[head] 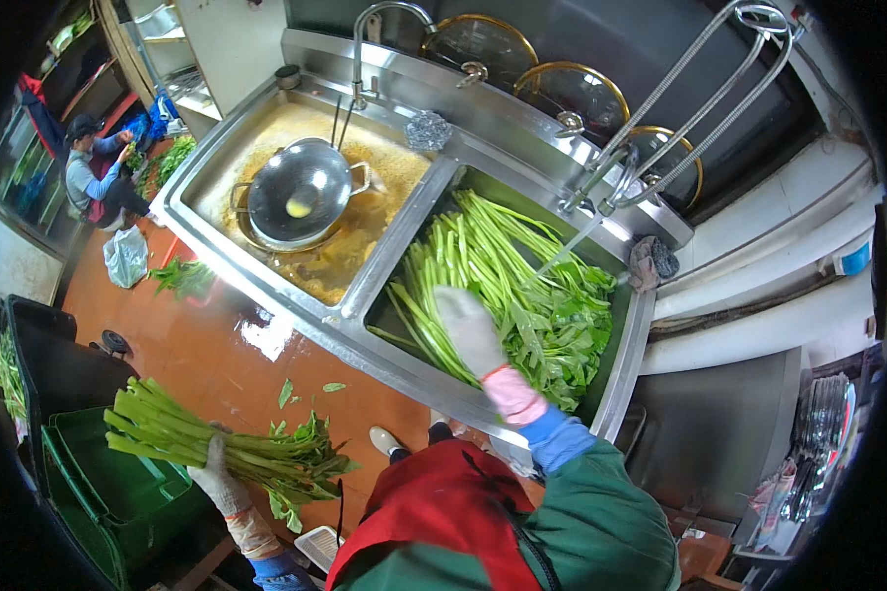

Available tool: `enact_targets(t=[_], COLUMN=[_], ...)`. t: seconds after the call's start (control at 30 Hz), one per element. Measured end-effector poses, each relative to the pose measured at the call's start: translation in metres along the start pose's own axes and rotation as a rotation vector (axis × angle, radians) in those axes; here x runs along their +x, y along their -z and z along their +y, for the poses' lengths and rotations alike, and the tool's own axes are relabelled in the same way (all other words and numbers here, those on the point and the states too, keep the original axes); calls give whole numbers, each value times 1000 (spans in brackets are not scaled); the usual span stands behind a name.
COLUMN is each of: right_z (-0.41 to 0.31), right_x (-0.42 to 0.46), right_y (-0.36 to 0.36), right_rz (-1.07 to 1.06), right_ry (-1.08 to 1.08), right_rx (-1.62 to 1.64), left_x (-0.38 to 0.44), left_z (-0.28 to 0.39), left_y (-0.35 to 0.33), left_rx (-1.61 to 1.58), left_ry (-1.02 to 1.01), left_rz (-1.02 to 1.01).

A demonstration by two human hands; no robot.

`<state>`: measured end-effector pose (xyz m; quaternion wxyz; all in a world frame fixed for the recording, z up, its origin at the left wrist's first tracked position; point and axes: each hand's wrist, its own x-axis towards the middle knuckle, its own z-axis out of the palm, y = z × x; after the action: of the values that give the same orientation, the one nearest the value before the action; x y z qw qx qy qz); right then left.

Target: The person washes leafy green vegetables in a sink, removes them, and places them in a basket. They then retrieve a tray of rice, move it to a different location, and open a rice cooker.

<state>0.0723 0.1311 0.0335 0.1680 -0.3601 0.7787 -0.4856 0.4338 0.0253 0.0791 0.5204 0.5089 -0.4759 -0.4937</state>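
Note:
My left hand (214,476), in a pale knit glove, is shut around a thick bunch of leafy green stalks (185,428). The bunch is held out over the floor at the left, cut ends pointing left and leaves towards my body. My right hand (469,332), gloved too, is over the right sink basin, at a large heap of long-stemmed greens (473,244). Motion blurs it and its fingers do not show apart, so I cannot tell whether it grips stalks. Water (569,247) streams from the spring-hose faucet (613,199) onto the heap.
In the left basin (266,277), a wok (299,188) sits in brownish, foamy water. Steel wool (427,131) lies on the sink ledge. A green wheeled bin (111,473) stands at lower left. Farther back, a person (92,173) sits handling greens near a plastic bag (126,256).

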Motion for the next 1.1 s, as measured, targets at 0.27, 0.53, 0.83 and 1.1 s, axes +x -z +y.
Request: enact_targets(t=[0.27,0.53,0.83,1.1], right_z=[101,109,75,-12], right_x=[-24,-18,21,28], right_y=[94,102,79,-35], right_rz=[189,-7,52,-11], right_ry=[-195,-437,-463,-312], right_rx=[-179,400,369,386], left_x=[6,16,74,183], left_z=[23,80,87,36], left_y=[-29,-43,19,120], left_rx=[22,507,484,402], left_ry=[29,-136,-175,-189], left_rz=[-15,54,241,275])
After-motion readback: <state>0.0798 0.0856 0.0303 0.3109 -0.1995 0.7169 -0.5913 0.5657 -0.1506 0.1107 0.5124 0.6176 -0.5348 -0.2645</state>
